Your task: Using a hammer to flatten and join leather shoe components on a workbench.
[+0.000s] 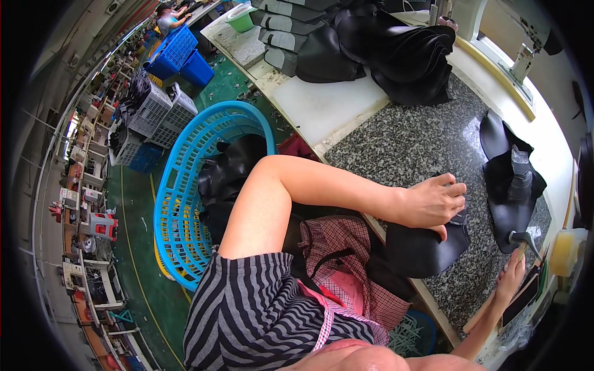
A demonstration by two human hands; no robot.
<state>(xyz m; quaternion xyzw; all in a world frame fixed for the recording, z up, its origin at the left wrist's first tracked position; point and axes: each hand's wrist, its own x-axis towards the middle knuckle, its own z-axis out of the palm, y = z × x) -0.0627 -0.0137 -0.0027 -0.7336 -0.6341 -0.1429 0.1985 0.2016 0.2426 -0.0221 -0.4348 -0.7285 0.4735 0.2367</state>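
Note:
My left hand, its fingers curled, rests on a black leather piece at the near edge of a speckled stone slab. The thumb lies on the leather, and the palm hides part of the piece. At the lower right my right hand is closed round the wooden handle of a hammer, whose metal head is raised by the slab's right side. Just beyond that head lies another black leather part with a grey patch.
Stacked black leather parts cover the far side of the table. A blue basket holding black pieces stands to my left. A sewing machine is at the far right. Crates and a person are farther back.

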